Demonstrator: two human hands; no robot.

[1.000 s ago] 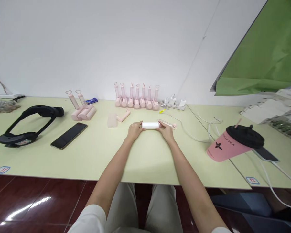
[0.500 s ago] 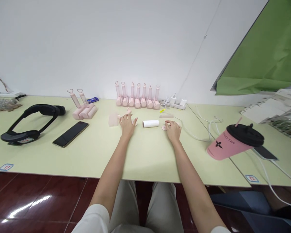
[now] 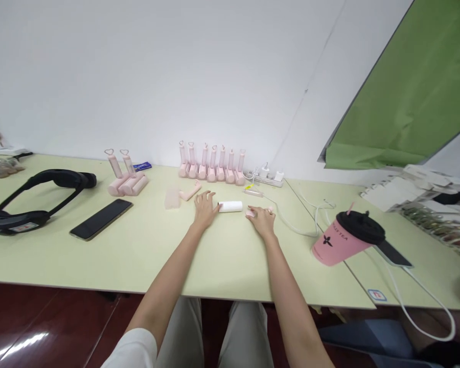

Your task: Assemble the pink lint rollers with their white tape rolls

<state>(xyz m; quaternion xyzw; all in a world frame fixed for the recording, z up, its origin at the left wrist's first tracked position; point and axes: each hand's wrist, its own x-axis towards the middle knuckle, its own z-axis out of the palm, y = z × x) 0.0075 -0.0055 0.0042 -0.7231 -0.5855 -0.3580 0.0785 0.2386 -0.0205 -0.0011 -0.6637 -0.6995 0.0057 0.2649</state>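
A white cylinder (image 3: 230, 206) lies on its side on the pale green table. My left hand (image 3: 206, 208) rests at its left end, fingers apart, the thumb near or against that end. To the cylinder's right, my right hand (image 3: 262, 220) has its fingertips on a small pale pink piece (image 3: 250, 212). A pink handle-like part (image 3: 190, 191) lies behind and left of my left hand, beside a translucent pink sheet (image 3: 172, 198). Behind, a clear pinkish tube (image 3: 253, 192) lies near a yellow bit.
Several pink devices (image 3: 211, 174) stand in a row by the wall, a power strip (image 3: 268, 179) beside them. Left are more pink devices (image 3: 128, 183), a phone (image 3: 101, 220) and a black headset (image 3: 42, 197). Right are white cables and a tilted pink cup (image 3: 339, 243).
My left hand has moved right, off the pink part and to the cylinder's end. My right hand now has its fingertips on the small pink piece. The view has shifted slightly.
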